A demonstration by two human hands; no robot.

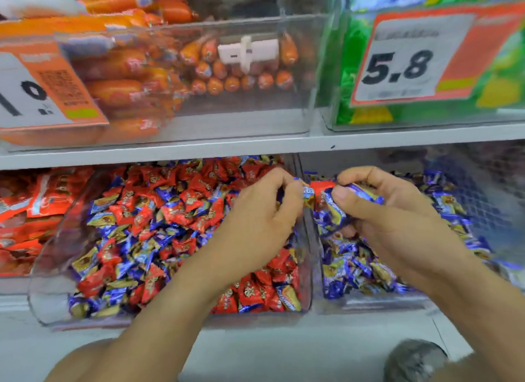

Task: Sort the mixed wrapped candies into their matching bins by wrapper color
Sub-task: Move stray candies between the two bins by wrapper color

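A clear bin (48, 270) on the lower shelf holds a mix of red candies (181, 199) and blue candies (133, 256). To its right, a second clear bin (369, 303) holds blue candies (355, 268). My left hand (264, 214) hovers over the mixed bin's right side with fingers curled, pinching a blue-wrapped candy (308, 192) at the divider. My right hand (397, 211) is over the blue bin, gripping a bunch of blue candies (335, 211). A red candy (322, 187) shows between the two hands.
A bin of red packets (25, 211) stands at the far left. On the upper shelf (255, 145) are a clear bin of orange sausages (136, 77) and green packs behind a 5.8 price tag (403, 66). A shoe (414, 359) shows on the floor below.
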